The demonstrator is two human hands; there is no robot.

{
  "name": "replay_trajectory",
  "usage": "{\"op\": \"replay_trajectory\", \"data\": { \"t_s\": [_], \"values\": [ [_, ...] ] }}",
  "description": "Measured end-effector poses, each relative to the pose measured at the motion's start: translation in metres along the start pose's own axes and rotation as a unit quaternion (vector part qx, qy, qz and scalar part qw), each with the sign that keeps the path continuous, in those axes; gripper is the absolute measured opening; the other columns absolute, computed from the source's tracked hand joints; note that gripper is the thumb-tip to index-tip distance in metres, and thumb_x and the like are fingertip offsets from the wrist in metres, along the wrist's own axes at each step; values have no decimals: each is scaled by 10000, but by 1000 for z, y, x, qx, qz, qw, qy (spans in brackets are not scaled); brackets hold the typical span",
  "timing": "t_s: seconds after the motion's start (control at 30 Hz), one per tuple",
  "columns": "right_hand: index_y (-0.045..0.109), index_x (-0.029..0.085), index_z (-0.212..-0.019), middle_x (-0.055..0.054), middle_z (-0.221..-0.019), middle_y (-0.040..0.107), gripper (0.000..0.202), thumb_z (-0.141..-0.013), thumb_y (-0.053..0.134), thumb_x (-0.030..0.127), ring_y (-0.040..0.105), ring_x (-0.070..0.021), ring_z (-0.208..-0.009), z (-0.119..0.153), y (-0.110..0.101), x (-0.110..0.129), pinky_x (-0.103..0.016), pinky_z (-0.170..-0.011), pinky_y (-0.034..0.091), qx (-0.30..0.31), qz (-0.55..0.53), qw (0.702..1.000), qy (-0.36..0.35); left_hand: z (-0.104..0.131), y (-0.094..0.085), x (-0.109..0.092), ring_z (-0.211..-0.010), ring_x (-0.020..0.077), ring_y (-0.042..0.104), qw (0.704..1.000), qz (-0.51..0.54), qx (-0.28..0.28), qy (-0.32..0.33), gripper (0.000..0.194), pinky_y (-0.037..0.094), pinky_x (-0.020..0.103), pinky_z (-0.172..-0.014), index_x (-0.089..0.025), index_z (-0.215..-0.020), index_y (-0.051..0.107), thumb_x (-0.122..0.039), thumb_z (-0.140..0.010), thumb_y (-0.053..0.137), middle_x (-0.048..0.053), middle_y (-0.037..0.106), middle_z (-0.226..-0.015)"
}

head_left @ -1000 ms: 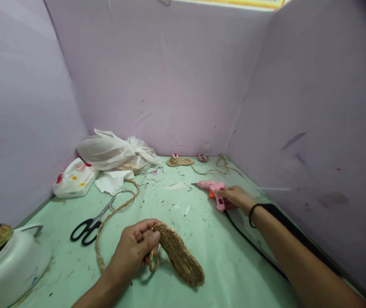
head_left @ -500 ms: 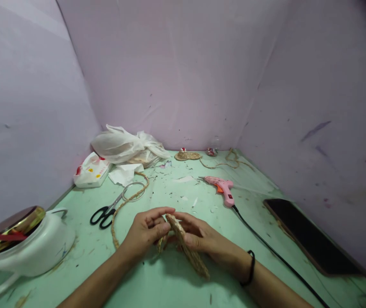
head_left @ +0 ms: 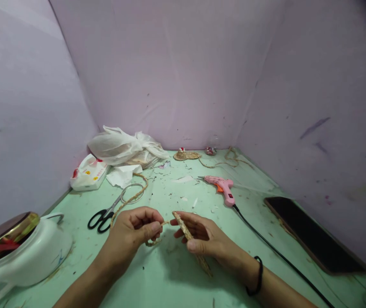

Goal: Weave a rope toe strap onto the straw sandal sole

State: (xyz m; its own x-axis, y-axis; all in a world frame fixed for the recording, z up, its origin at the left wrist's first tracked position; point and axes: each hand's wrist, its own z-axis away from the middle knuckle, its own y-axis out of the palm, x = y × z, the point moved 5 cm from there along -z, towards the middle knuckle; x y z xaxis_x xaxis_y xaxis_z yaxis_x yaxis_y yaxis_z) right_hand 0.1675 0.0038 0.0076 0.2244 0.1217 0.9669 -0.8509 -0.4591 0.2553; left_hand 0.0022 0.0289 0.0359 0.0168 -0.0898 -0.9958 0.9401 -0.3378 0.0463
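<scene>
In the head view, my left hand (head_left: pixel 139 229) pinches the end of a braided straw cord (head_left: pixel 130 200) between thumb and fingers. The cord runs back from behind this hand across the table. My right hand (head_left: pixel 203 235) grips a flat woven straw piece (head_left: pixel 187 235), tilted on edge, thumb on the near face and fingers behind it. A small gap lies between the cord's end and the piece's upper tip. Behind my left hand lie scissors (head_left: pixel 104 216) with black handles, partly under the cord. A pink glue gun (head_left: pixel 221 187) rests beyond my right hand.
A dark phone (head_left: pixel 311 235) lies at right, beside the glue gun's black cable (head_left: pixel 275 248). At left stands a white pot-like container (head_left: pixel 38 252). Along the back are a white plastic bag (head_left: pixel 118 145), a tissue pack (head_left: pixel 91 173), and another straw piece (head_left: pixel 185 155) with a trailing cord.
My left hand has moved left, away from the woven piece, with the cord end in its fingers. My right hand still grips the piece, turned slightly more edge-on.
</scene>
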Motion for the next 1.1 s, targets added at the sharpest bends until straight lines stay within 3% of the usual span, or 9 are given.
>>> {"op": "replay_trajectory", "data": {
  "t_s": [0.17,0.33,0.53,0.73,0.93,1.1],
  "values": [
    [534,206,-1183,-85,-1187,577,621,-627,747,379,531,-246,-1070,-2,5,-1,-411,-940,370,29,-2,999,-40,9,6,0,-467,86,456,1000,27,-14,-5,205,356,206,-464,-126,-673,641,-287,-598,745,-9,551,-493],
    [530,184,-1182,-89,-1171,583,692,-562,790,347,505,-269,-1108,-1,1,-2,-414,-959,352,-16,41,998,-35,10,9,2,-420,79,448,999,19,-19,-22,178,354,200,-430,-122,-631,630,-256,-586,738,-11,550,-459],
    [572,221,-1161,-49,-1070,613,569,-639,733,381,534,-239,-1020,-1,5,1,-381,-908,375,18,12,999,-44,8,10,2,-418,81,453,999,19,-29,-22,182,366,202,-429,-112,-629,644,-267,-597,735,-6,552,-455],
    [585,151,-1144,-101,-1080,593,539,-680,682,406,541,-210,-923,-1,10,-2,-345,-820,398,32,-38,999,-4,9,11,2,-454,89,468,999,21,-38,-11,166,387,201,-452,-123,-649,657,-276,-632,719,-2,566,-481],
    [604,150,-1120,-79,-993,610,501,-689,684,392,533,-167,-857,-2,12,-9,-269,-725,392,38,-56,998,2,9,14,-2,-476,85,472,999,-6,-36,6,114,393,187,-468,-125,-662,688,-238,-647,696,4,585,-502],
    [610,147,-1117,-69,-954,632,502,-690,684,399,540,-167,-862,-3,15,-6,-268,-751,386,47,-59,997,-5,11,19,-4,-452,75,454,999,-11,-50,11,72,381,181,-446,-128,-611,670,-195,-619,695,-7,569,-504]
  ]
}}
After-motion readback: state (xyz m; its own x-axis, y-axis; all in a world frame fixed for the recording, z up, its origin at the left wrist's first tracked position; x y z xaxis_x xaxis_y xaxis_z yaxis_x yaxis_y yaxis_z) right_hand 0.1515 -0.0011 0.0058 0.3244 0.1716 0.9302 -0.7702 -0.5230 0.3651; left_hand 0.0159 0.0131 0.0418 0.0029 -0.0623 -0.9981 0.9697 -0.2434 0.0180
